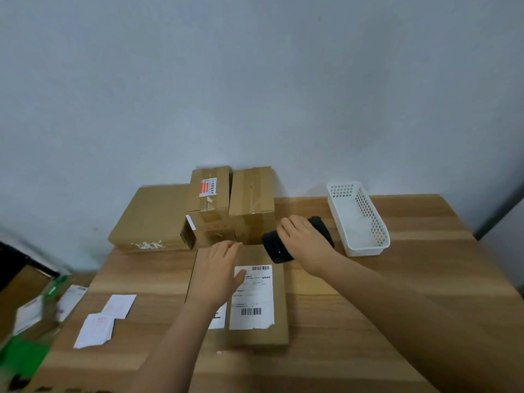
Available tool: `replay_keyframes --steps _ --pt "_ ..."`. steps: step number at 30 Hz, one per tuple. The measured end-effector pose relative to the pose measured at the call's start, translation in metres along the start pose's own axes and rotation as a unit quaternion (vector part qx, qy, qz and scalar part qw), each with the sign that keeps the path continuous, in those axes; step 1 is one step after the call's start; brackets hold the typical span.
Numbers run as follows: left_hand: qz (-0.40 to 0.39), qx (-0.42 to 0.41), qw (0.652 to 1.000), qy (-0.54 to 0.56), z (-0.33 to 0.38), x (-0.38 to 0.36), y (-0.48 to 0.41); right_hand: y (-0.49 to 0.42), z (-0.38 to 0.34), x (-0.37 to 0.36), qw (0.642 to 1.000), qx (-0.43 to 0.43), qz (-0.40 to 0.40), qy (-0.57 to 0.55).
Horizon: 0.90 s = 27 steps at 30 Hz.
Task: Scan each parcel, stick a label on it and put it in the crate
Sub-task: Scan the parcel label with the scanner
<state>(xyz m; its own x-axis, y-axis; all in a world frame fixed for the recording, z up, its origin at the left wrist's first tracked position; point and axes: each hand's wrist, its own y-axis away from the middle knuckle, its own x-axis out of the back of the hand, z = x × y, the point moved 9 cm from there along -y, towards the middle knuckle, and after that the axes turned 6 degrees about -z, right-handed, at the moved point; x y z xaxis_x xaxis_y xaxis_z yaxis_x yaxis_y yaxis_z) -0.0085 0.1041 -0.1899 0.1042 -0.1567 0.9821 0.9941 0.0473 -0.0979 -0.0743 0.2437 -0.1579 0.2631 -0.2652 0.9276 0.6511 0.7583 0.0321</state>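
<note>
A flat brown parcel (276, 333) lies on the wooden table (397, 293) in front of me, with a white barcode label (253, 296) on its top. My left hand (218, 270) rests flat on the parcel's left half, fingers straight. My right hand (303, 236) grips a black scanner (276, 248) just beyond the parcel's far right corner, its head pointing toward the parcel. Two loose white labels (105, 321) lie on the table to the left. Three more cardboard parcels stand at the back: a wide flat one (150, 217), one with a red sticker (209, 205) and a plain one (252, 199).
A white perforated plastic basket (357, 217) stands at the back right of the table. Left of the table, lower down, a green crate (25, 358) holds boxes with white labels. A pale wall rises right behind the parcels.
</note>
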Motion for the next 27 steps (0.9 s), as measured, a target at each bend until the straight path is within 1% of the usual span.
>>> replay_keyframes --steps 3,6,8,14,18,24,27 --pt "0.003 0.004 1.0 -0.008 0.004 0.001 0.002 -0.004 -0.011 0.008 0.996 0.071 0.004 0.062" --pt "0.013 0.017 1.0 -0.003 0.005 0.002 0.003 -0.006 -0.017 0.013 0.988 0.107 0.004 0.114" --pt "0.016 0.025 1.0 0.0 0.005 0.003 0.004 -0.008 -0.018 0.016 0.984 0.119 0.008 0.134" --pt "0.022 0.049 0.998 0.03 0.002 0.005 0.013 -0.014 -0.019 0.026 0.976 0.156 0.024 0.149" --pt "0.017 0.055 0.998 0.038 -0.002 0.006 0.019 -0.018 -0.027 0.028 0.97 0.174 0.022 0.167" --pt "0.038 0.049 0.997 0.038 -0.007 0.008 0.023 -0.022 -0.032 0.029 0.962 0.19 0.026 0.196" --pt "0.039 0.054 0.997 0.031 -0.011 0.008 0.023 -0.022 -0.031 0.032 0.961 0.199 0.024 0.19"
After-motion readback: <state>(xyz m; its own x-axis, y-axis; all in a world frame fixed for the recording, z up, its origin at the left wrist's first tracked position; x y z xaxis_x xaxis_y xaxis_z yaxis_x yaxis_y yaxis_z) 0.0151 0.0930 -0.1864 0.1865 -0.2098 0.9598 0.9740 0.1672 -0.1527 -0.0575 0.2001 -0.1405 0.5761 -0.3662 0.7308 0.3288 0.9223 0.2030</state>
